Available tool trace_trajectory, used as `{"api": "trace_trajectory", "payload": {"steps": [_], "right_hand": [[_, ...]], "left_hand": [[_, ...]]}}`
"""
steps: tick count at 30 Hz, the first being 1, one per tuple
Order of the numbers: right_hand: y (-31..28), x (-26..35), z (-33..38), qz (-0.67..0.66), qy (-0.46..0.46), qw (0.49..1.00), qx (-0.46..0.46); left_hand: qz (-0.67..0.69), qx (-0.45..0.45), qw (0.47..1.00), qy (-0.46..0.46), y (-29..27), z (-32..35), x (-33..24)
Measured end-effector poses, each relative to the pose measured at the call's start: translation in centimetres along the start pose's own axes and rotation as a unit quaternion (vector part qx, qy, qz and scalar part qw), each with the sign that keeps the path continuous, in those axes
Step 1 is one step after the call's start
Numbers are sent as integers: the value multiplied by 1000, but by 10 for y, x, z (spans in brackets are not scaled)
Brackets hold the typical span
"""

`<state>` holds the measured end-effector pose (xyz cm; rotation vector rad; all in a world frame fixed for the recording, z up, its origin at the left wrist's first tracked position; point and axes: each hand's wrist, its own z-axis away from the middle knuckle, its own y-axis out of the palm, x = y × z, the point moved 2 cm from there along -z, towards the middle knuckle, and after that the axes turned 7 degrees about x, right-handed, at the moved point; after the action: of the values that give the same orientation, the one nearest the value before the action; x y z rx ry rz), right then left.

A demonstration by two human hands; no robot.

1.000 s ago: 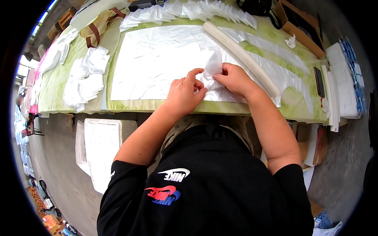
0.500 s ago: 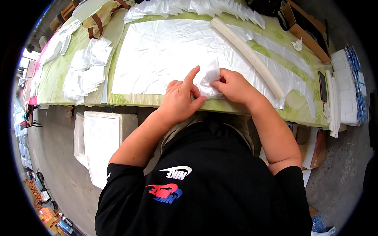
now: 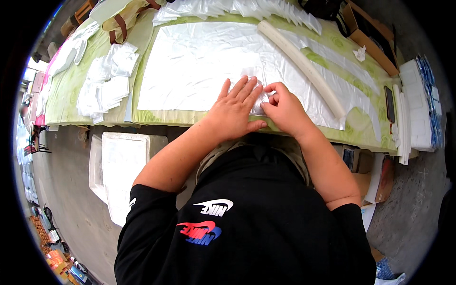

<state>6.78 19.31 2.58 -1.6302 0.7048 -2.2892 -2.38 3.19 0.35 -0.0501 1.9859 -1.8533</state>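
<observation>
My left hand (image 3: 234, 108) lies flat, fingers stretched out and a little apart, on a small piece of thin white plastic (image 3: 257, 107). At the right side of that piece, my right hand (image 3: 286, 110) pinches its edge between thumb and forefinger, with the other fingers curled. Most of the small piece is hidden under the hands. Beneath it spreads a large, shiny white plastic sheet (image 3: 190, 61), slightly wrinkled. A long off-white tube (image 3: 302, 69) rests slantwise on the sheet, to the right of my hands.
A green patterned cloth (image 3: 156, 118) covers the table. Stacks of folded plastic (image 3: 107, 90) lie at left, and overlapping plastic packets (image 3: 237, 10) line the far side. A phone (image 3: 389, 104) and a cardboard box (image 3: 370, 35) are at right. White plastic bins (image 3: 124, 173) stand below the table's left front.
My left hand has gone from a raised, pointing pose to lying flat on the small plastic piece. The piece's upright part is now down. My right hand keeps pinching, shifted slightly.
</observation>
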Motion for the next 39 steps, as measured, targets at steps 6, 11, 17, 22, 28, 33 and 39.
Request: {"api": "trace_trajectory", "payload": {"steps": [6,11,17,22,28,33,39], "right_hand": [[11,-15,58,-127,-45,990,35],[-2,-22,89,4,-147,987,-72],[-13,-37,62,197,-296,931,-84],[-17,-32,46,145,-235,956,-100],[-7,-40,28,21,-137,973,-183],[1,-34,29,69,-137,962,-227],[0,-29,27,116,-127,956,-236]], "left_hand": [[31,51,994,89,-12,18,-13],[65,27,989,132,-4,17,-20],[175,-17,977,121,-5,3,-17],[207,-95,974,-12,-2,-3,-18],[218,-93,967,-90,-2,-15,-18],[162,-107,976,-95,-2,-19,-21],[146,-97,977,-123,-1,-21,-23]]}}
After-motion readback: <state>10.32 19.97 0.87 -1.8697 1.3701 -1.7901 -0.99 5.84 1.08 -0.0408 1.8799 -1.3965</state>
